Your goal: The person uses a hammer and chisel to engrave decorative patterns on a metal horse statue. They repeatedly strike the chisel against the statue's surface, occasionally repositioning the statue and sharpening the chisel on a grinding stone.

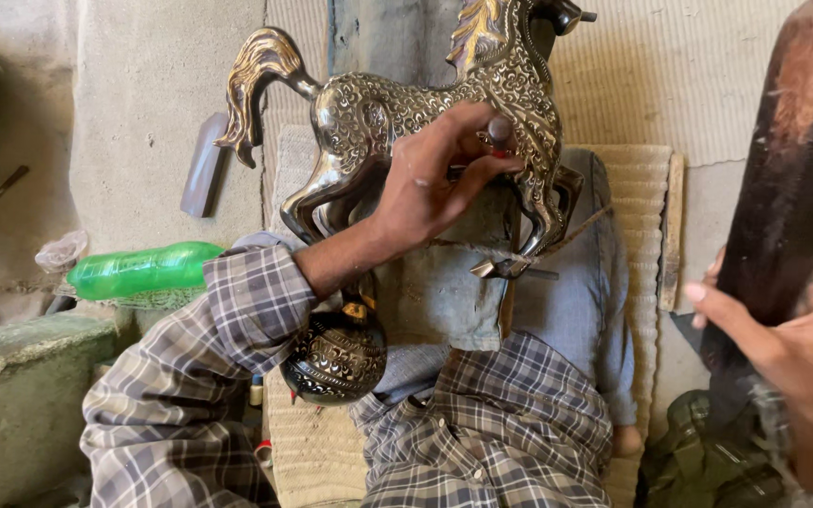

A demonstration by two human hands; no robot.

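Note:
An engraved brass horse figure (pixel 397 103) stands on my lap, its tail to the left and its head at the top. My left hand (pixel 430 179) rests against the horse's belly and pinches a small metal punch (pixel 499 132) upright against the metal. My right hand (pixel 792 339) grips a thick, dark wooden mallet (pixel 792 160), raised at the right edge and blurred. A round engraved metal ball (pixel 335 357) lies below my left forearm.
A green plastic bottle (pixel 143 268) lies at the left on a concrete ledge (pixel 21 357). A flat metal bar (pixel 203 167) leans on the wall. A woven mat (pixel 637 188) covers the ground behind, and a wooden strip (pixel 674 235) stands at its right edge.

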